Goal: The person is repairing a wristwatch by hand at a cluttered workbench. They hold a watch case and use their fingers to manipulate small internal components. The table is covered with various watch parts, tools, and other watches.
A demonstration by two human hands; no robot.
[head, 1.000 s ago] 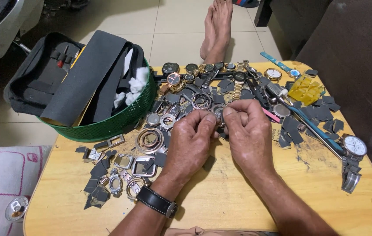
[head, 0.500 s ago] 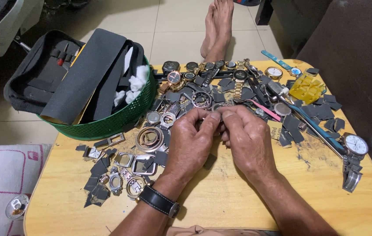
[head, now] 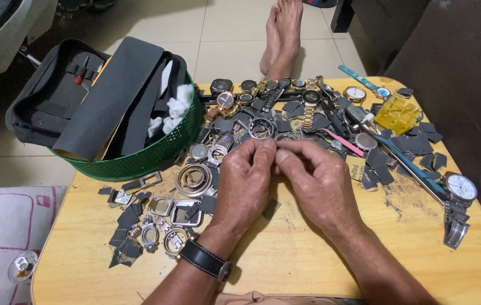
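My left hand [head: 246,181] and my right hand [head: 319,181] meet over the middle of a low wooden table [head: 308,265]. Their fingertips pinch together around a small part that is mostly hidden; I cannot tell what it is. Just beyond the fingertips lies a round watch case [head: 262,128] among a heap of watches and watch parts [head: 285,104]. My left wrist wears a black strap [head: 206,261]. Left of my left hand lie several empty bezels and frames [head: 193,179].
A green basket [head: 138,158] with grey sandpaper sheets and white cotton stands at the table's back left. A black tool case [head: 48,96] lies on the floor behind it. A white-faced watch [head: 460,187], a yellow piece [head: 397,113] and a blue tool [head: 410,164] lie at right. Bare feet [head: 283,34] rest beyond the table.
Both hands have lifted slightly and drawn their fingertips closer together over the pile, shifting a little toward me. The things on the table have not moved.
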